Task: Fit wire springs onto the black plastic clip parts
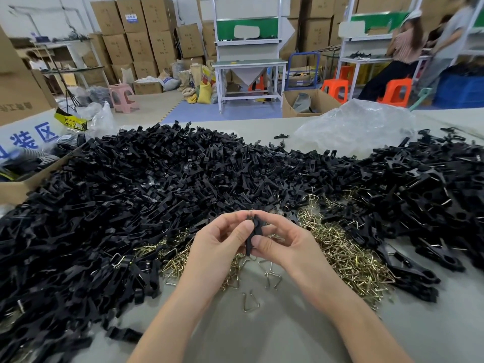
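From the head view, the left hand (222, 239) and right hand (282, 242) pinch one black clip part (253, 231) upright between them, fingers (245, 229) clamped on it above the desk (262, 331). A spring seems to be mid-fitting, though it is hidden. Next the part needs setting down and a fresh one picked, with a spring from the wire springs (340, 247).
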